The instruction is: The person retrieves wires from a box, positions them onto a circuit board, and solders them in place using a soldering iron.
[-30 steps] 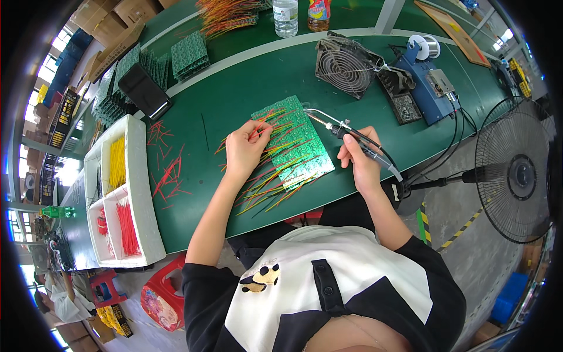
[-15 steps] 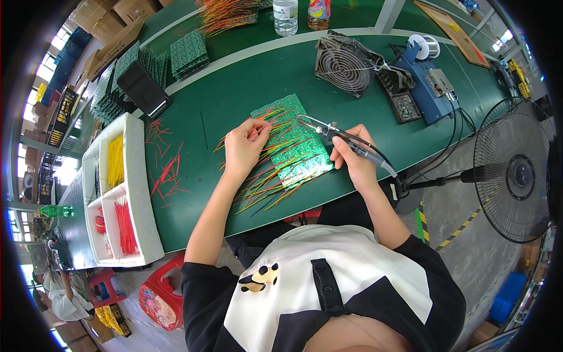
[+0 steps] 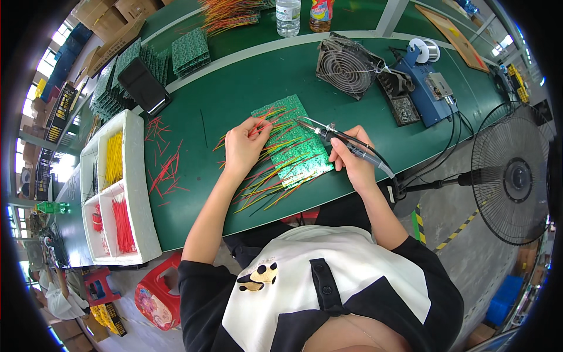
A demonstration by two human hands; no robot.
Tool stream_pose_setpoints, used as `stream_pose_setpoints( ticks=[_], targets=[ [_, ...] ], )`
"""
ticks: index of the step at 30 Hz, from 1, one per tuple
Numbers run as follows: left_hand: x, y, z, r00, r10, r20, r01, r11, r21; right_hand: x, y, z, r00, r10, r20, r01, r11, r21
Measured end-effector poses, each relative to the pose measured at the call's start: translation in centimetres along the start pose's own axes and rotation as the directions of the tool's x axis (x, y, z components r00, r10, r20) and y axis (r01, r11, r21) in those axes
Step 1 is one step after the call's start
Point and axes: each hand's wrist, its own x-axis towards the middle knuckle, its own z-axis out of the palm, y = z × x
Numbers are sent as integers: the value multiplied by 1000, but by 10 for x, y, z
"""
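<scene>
A green circuit board [image 3: 302,155] lies on the green table in front of me, with many red, yellow and dark wires [image 3: 258,186] sticking out over its left side. My left hand [image 3: 245,145] is closed in a pinch on a red wire [image 3: 256,132] at the board's upper left. Gripped in my right hand [image 3: 354,159] is a soldering iron [image 3: 355,150] with a thin metal guide tube along it. Its tip is over the board's upper part, close to the wire ends; whether it touches a joint I cannot tell.
Left stands a white foam box [image 3: 151,234] of yellow and red wires, beside loose red wires [image 3: 167,170]. Stacked boards [image 3: 190,51] and a black phone-like device [image 3: 143,85] are behind. A small fan [image 3: 346,67], a blue solder station [image 3: 431,97] and a large fan [image 3: 513,173] stand right.
The view has shifted slightly. Both hands, the soldering iron and the board keep almost the same places relative to one another.
</scene>
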Motion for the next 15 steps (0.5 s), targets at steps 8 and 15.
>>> stream_pose_setpoints(
  ticks=[8,15],
  targets=[
    [0,-2,1,1000,17,-5,-17,1000,12,-1,-1,-2,993,-30,-115,41,994,100],
    [1,-2,1,1000,19,-7,-19,1000,7,1,3,-4,980,-62,-191,88,988,130]
  ],
)
